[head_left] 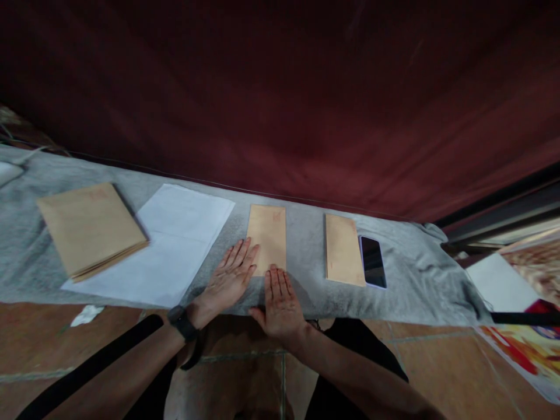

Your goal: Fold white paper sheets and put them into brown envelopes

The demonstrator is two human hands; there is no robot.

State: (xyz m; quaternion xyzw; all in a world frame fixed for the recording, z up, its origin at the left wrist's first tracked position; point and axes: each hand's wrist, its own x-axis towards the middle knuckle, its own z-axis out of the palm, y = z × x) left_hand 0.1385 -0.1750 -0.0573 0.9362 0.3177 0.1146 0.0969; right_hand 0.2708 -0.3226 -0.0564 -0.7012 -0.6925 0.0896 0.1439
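Note:
A brown paper envelope (269,236) with small red print lies flat in front of me on the grey cloth. My left hand (231,273) rests open at its lower left edge, fingers stretched out and fingertips touching the paper. Just below the envelope lies my right hand (282,303), palm down and open, its fingertips on the bottom edge. Off to the right sits another brown envelope or small pile of them (343,249). A thick stack of brown envelopes (91,224) lies at the left, partly over white paper sheets (179,239).
A smartphone (373,262) lies beside the right-hand envelopes. The grey cloth (415,280) covers a narrow table, with a dark red curtain (280,105) behind it. A white object with a cable (9,172) is at the far left. A scrap of white tissue (87,315) is on the tiled floor.

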